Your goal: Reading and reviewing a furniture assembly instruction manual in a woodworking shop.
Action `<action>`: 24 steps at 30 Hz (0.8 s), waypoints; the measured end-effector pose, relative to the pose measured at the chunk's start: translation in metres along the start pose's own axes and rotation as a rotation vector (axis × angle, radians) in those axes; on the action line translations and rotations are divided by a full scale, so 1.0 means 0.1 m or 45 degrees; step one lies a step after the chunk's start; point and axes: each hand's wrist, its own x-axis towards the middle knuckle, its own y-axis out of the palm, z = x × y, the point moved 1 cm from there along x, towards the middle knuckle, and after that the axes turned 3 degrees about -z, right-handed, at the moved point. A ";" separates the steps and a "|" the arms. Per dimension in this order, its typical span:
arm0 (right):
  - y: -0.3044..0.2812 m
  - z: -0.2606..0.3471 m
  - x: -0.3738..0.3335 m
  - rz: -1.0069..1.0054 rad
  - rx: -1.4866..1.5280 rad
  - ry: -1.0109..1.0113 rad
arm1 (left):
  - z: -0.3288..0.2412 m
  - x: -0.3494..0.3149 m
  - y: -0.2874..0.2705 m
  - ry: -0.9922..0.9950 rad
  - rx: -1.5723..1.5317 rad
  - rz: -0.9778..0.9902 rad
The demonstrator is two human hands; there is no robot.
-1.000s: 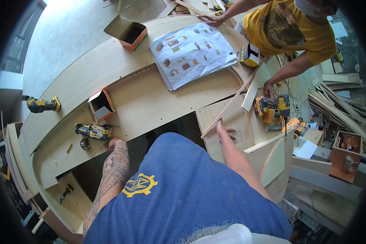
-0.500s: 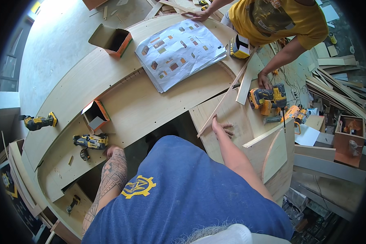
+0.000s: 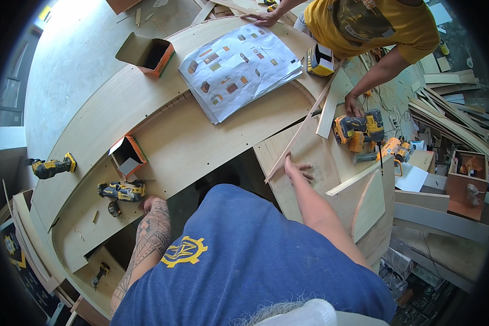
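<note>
My right hand (image 3: 299, 169) lies on a plywood panel (image 3: 274, 155) with its fingers spread. Its thumb side is against the lower end of a thin wooden strip (image 3: 301, 133). At the inner edge of the curved plywood counter (image 3: 185, 152) is my left hand (image 3: 150, 203), its fingers mostly hidden. Beside it lie a yellow and black power tool (image 3: 122, 190) and a smaller black tool (image 3: 114, 208). A stack of printed drawing sheets (image 3: 239, 70) covers the counter's far part.
Across the counter a person in a yellow shirt (image 3: 372, 27) leans on both hands, one near yellow cordless drills (image 3: 358, 130). Open cardboard boxes (image 3: 160, 62) and another power tool (image 3: 54, 165) sit on the counter. Scrap boards (image 3: 451, 122) pile up at right.
The view has shifted very slightly. Both my hands and the other person's hands stay where they were.
</note>
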 end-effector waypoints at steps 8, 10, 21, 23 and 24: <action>-0.04 -0.02 -0.05 0.049 0.005 -0.018 | 0.09 -0.05 0.01 -0.093 -0.129 0.013; -0.05 -0.01 -0.05 0.033 0.015 -0.020 | -0.04 -0.20 -0.05 0.019 -0.050 0.170; -0.09 -0.05 -0.03 -0.014 0.031 -0.008 | 0.12 -0.76 -0.31 0.056 -0.208 0.212; 0.01 0.03 -0.05 0.031 -0.001 -0.022 | 0.18 -0.13 0.05 0.011 -0.044 0.135; 0.02 0.05 -0.05 0.016 -0.014 -0.008 | 0.18 -0.10 0.07 0.011 -0.047 0.137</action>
